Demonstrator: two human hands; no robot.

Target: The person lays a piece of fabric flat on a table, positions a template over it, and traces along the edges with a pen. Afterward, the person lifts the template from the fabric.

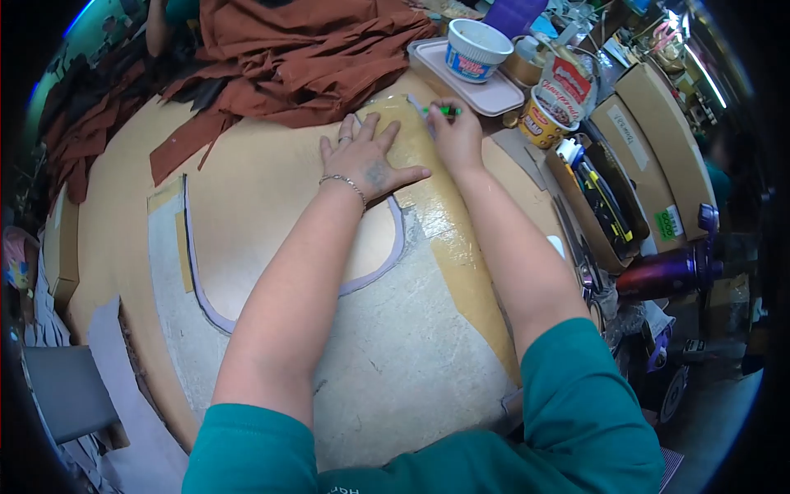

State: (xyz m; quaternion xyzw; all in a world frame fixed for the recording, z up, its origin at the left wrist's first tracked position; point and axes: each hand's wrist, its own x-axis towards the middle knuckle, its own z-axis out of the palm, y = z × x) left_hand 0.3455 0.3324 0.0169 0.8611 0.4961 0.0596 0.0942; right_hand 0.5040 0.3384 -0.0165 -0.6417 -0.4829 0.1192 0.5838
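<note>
A large grey pattern piece [395,354] with a U-shaped cut-out lies on the table, its right edge covered in shiny tan tape [457,255]. Lilac material [401,235] shows along the curved inner edge from underneath. My left hand [366,156] presses down on the piece's upper arm, palm down with fingers spread. At the far right corner of the taped edge, my right hand [457,136] grips a green pen [448,110]. The pen's tip is too small to make out.
Rust-brown fabric [304,49] is heaped at the back. Behind my right hand stand a white tub [477,51] on a tray and a yellow cup [543,119]. A box of pens [601,198] and scissors [576,247] lie right; lilac scraps [136,412] lie left.
</note>
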